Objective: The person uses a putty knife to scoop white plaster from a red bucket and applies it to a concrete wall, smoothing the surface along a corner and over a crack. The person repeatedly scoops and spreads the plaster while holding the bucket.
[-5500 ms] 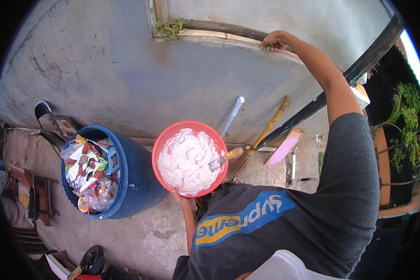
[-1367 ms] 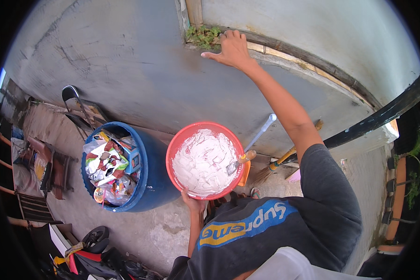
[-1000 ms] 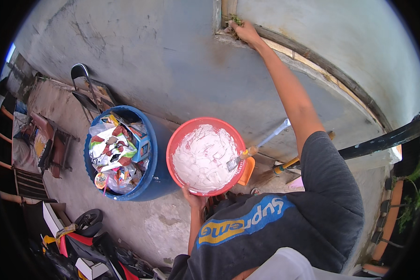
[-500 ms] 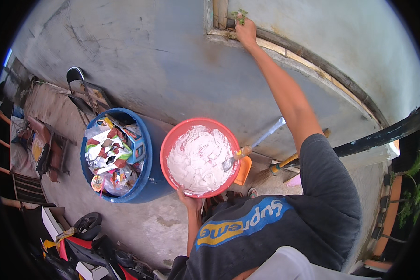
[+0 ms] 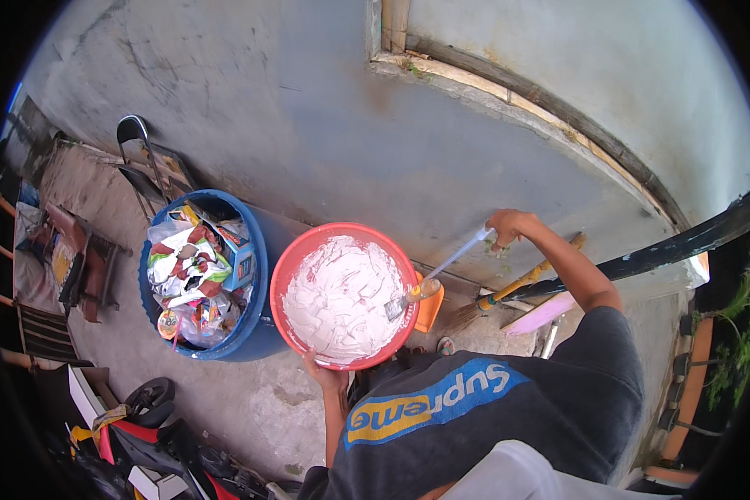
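My left hand (image 5: 329,375) grips the near rim of a round red basin (image 5: 412,271), holding it in front of my body. Thick whitish paste (image 5: 342,300) coats the inside. A paintbrush (image 5: 423,290) with a wooden handle leans on the basin's right rim, its bristle end in the paste. Out to the right, my right hand (image 5: 512,227) bends downward with curled fingers. Small green leaves of a weed sprig (image 5: 498,247) show just below its fingertips; the grip itself is partly hidden. That hand appears beside the top of a pale blue pole handle (image 5: 462,252).
A blue barrel (image 5: 258,321) full of rubbish stands left of the basin. Behind it is a folding chair (image 5: 142,162) by the grey wall (image 5: 325,142). A broom (image 5: 508,289), an orange dustpan (image 5: 429,307) and a dark slanting pole (image 5: 658,250) are at right. A motorbike (image 5: 162,442) stands lower left.
My right hand has come down from the wall ledge with the weed sprig, to beside the pale blue handle. The basin has shifted slightly left and nearer, still in my left hand.
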### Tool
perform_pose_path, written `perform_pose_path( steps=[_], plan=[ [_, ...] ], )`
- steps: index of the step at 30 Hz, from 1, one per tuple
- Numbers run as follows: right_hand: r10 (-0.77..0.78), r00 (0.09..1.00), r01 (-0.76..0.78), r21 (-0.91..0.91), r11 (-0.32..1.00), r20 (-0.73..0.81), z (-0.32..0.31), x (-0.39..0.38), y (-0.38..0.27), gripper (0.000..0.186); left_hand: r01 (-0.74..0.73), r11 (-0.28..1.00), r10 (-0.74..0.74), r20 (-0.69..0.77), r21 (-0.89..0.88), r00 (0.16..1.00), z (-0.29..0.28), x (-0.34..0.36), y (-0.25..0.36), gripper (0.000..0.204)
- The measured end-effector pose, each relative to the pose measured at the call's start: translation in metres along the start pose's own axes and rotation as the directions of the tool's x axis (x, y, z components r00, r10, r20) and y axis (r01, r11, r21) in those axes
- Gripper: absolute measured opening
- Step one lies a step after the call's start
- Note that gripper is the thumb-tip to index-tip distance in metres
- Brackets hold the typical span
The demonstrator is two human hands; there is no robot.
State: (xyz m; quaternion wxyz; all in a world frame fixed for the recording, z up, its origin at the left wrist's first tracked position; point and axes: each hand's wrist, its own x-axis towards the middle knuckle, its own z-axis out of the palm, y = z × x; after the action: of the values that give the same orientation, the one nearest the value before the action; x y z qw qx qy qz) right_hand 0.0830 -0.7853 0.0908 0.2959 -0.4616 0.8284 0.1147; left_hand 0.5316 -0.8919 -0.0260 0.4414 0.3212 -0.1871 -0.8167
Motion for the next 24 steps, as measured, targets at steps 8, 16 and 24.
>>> perform_pose_path(
  steps=[8, 16, 24],
  plan=[
    [-0.273, 0.152, 0.26, -0.228, 0.938, -0.95, -0.16, 0.018, -0.08, 0.054, -0.024, 0.998, 0.026, -0.038, 0.063, 0.999, 0.0, -0.006, 0.001, 0.076],
    [-0.418, 0.476, 0.258, -0.331, 0.907, -0.774, -0.236, 0.1, -0.078, 0.059, -0.004, 0.995, 0.006, -0.017, 0.095, 1.0, 0.015, 0.0, -0.002, 0.071],
    [-0.38, 0.411, 0.213, -0.318, 0.924, -0.829, -0.236, 0.134, -0.078, 0.036, 0.0, 0.994, 0.005, -0.05, 0.108, 0.999, 0.013, 0.006, 0.001, 0.071]
  ],
)
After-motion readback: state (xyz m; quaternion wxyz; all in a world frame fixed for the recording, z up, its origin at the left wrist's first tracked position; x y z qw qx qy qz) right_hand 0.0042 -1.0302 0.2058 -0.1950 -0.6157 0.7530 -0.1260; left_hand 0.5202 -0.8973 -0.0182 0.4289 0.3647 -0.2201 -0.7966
